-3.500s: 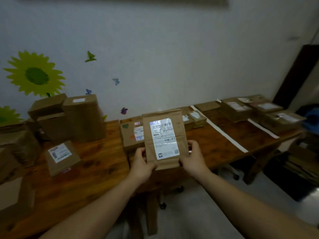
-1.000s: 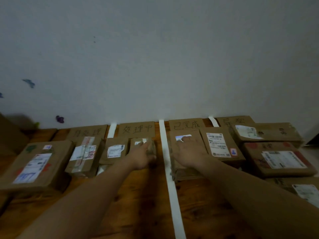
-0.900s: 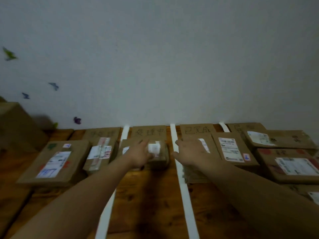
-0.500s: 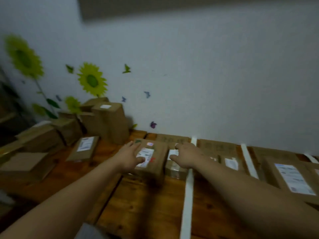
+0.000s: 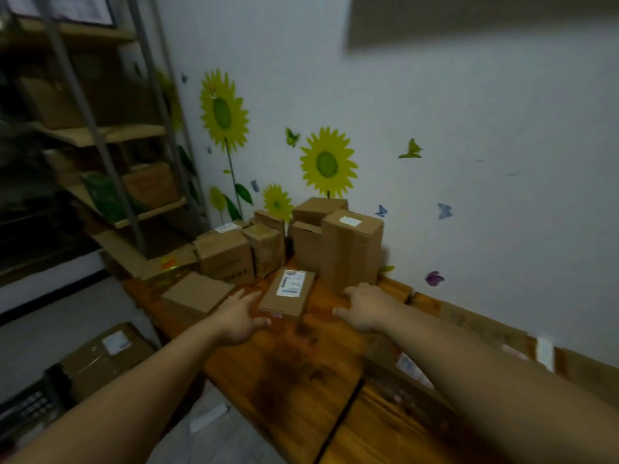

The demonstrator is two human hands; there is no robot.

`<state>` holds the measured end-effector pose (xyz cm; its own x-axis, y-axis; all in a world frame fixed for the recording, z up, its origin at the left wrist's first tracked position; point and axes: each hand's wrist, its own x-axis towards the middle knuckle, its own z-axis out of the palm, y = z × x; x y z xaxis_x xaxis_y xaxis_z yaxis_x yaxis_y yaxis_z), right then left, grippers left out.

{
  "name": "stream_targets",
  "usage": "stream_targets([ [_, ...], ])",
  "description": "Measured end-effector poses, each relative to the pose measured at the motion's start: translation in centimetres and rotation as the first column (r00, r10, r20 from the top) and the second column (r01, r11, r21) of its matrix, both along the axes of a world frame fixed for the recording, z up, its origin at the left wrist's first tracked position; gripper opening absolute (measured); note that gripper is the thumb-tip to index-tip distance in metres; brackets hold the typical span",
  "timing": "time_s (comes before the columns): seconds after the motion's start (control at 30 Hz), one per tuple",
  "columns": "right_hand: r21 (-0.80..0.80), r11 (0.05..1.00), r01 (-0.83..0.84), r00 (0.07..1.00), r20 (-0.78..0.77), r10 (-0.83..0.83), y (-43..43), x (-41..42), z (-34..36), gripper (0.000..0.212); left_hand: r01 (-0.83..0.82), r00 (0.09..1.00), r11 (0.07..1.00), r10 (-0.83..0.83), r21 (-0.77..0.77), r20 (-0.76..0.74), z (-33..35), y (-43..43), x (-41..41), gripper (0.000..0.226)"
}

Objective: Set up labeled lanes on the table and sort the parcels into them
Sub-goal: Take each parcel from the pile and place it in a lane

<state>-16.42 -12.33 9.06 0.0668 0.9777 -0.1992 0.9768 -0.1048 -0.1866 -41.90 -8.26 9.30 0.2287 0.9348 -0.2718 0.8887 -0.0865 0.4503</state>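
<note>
A small flat brown parcel (image 5: 287, 294) with a white label lies on the wooden table (image 5: 294, 370), in front of a cluster of unsorted cardboard boxes (image 5: 348, 249) against the wall. My left hand (image 5: 238, 318) reaches out with spread fingers just left of this parcel, its fingertips at the parcel's near left edge. My right hand (image 5: 363, 306) is open to the parcel's right, a short gap away, holding nothing. Sorted parcels (image 5: 410, 366) and a strip of white tape (image 5: 544, 353) show partly behind my right forearm.
More boxes (image 5: 224, 256) and a flat cardboard piece (image 5: 197, 293) crowd the table's left end. A metal shelf rack (image 5: 110, 155) with boxes stands at the left. On the floor lie a taped box (image 5: 104, 356) and a dark crate (image 5: 23, 410).
The view has swung left from the taped lanes to the unsorted pile. Both hands left the lane parcels and now flank the small labeled parcel, empty.
</note>
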Motion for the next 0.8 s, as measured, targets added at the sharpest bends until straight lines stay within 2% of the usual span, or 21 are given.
stream_targets([
  [0.2,0.001,1.000,-0.012,0.994,-0.113,0.012,10.6,-2.8,-1.2,0.064,-0.089,0.996,0.996,0.089,-0.021,-0.009,0.0,8.9,-3.1,0.073],
  [0.5,-0.075,0.997,0.015,0.980,-0.196,-0.030,19.2,-5.1,-6.2,0.061,0.012,0.997,0.997,-0.018,-0.082,-0.071,-3.1,19.2,-3.3,0.073],
  [0.57,-0.105,0.992,0.063,0.959,-0.268,-0.089,20.0,-5.4,-7.7,0.053,0.081,0.993,0.992,-0.088,-0.092,-0.075,-4.3,21.4,-2.6,0.072],
  [0.67,-0.244,0.943,0.224,0.855,-0.415,-0.311,20.4,-6.5,-11.0,0.043,0.167,0.985,0.975,-0.173,-0.148,-0.029,-6.6,24.3,-1.1,0.068],
  [0.73,-0.296,0.914,0.276,0.830,-0.406,-0.382,20.9,-7.4,-13.1,0.042,0.241,0.970,0.949,-0.240,-0.205,0.034,-8.4,25.9,-0.3,0.056],
  [0.8,-0.310,0.893,0.324,0.777,-0.451,-0.439,21.5,-8.2,-14.7,0.040,0.301,0.951,0.909,-0.265,-0.289,0.158,-10.5,27.5,0.5,0.040],
])
